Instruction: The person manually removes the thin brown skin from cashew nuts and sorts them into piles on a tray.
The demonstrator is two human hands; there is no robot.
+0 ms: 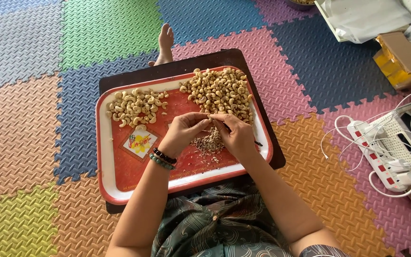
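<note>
Hands: left hand [182, 129] and right hand [236, 135] pinch one nut [210, 116] together, mid-tray.
Tray [106, 157]: near-left part bare.
Piles: two nut piles, far-left [136, 105] and far-right [220, 90]; one heap of scraps [209, 142].

My tray [115, 190] sits on a board [205, 59] on the mat [20, 128], just before my lap. On the tray, one nut pile [136, 105] lies far left, a bigger pile [220, 90] far right. My left hand [182, 131] and right hand [236, 135] meet between them, above the scraps [209, 142]. My foot [165, 43] lies beyond the board; a power strip [381, 154] lies well right
</note>
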